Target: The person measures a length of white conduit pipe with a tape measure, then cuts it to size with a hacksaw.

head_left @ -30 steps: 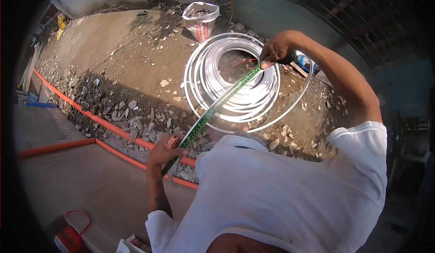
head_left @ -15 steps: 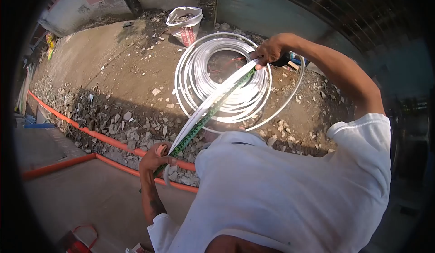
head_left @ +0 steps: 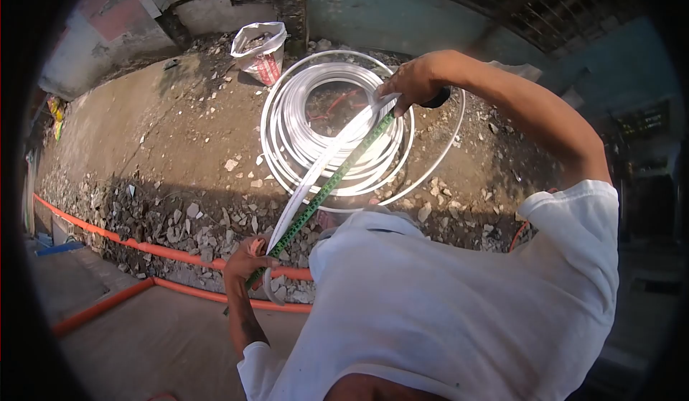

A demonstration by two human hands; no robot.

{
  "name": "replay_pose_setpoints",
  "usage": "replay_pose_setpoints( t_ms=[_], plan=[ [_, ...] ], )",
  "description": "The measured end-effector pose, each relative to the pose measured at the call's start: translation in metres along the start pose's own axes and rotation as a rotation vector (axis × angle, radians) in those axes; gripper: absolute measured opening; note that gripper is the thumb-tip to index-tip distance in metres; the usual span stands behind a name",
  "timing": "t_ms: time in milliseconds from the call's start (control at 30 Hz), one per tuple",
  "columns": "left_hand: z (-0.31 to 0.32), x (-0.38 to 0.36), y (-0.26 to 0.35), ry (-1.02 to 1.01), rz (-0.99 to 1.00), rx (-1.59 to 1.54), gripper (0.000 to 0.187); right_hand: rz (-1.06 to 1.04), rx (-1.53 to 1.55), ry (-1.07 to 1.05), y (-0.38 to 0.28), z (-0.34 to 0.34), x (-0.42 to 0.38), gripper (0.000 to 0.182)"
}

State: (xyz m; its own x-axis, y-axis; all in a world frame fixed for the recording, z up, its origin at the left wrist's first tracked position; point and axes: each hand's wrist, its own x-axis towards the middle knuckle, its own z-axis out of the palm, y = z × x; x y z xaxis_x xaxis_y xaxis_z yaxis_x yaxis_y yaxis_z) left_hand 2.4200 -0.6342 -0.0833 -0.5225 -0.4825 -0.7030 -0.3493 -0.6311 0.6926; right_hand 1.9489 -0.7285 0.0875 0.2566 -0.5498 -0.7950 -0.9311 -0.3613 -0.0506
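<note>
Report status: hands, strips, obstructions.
Left hand, right hand: both gripping green strip and white strip. Strips span between hands. White coil on ground below; nothing seen blocking strips.

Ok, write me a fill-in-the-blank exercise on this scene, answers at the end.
1. The left hand and right hand hold a ____ strip with dark marks.
2. The coil on the ground is ____.
3. A dark band shows at the ____ wrist.
4. The pipe along the rubble is ____.

Missing words: green; white; right; orange.
</note>
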Motion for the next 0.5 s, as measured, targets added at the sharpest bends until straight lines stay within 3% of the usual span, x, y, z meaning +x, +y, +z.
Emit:
replay_pose_setpoints(
  t_ms=[133, 267, 367, 433, 500],
  plan=[
    [0.003, 0.004, -0.023, -0.091, 0.075, -0.064, 0.051, 0.038, -0.020, 0.036, -0.006, -0.021, 0.010, 0.060],
    [0.018, -0.019, -0.022, -0.039, 0.043, -0.016, 0.047, -0.168, 0.046, 0.144, 0.007, -0.032, 0.053, 0.048],
    [0.022, -0.028, -0.034, -0.045, 0.060, -0.035, 0.042, -0.327, -0.090, 0.218, 0.000, -0.047, 0.072, 0.040],
    [0.025, -0.033, -0.047, -0.062, 0.113, 0.037, 0.040, -0.316, -0.143, 0.159, -0.023, -0.070, 0.070, 0.032],
    [0.038, -0.045, -0.039, -0.011, 0.016, 0.050, 0.041, -0.300, -0.187, 0.098, -0.047, -0.091, 0.061, 0.029]
  ],
)
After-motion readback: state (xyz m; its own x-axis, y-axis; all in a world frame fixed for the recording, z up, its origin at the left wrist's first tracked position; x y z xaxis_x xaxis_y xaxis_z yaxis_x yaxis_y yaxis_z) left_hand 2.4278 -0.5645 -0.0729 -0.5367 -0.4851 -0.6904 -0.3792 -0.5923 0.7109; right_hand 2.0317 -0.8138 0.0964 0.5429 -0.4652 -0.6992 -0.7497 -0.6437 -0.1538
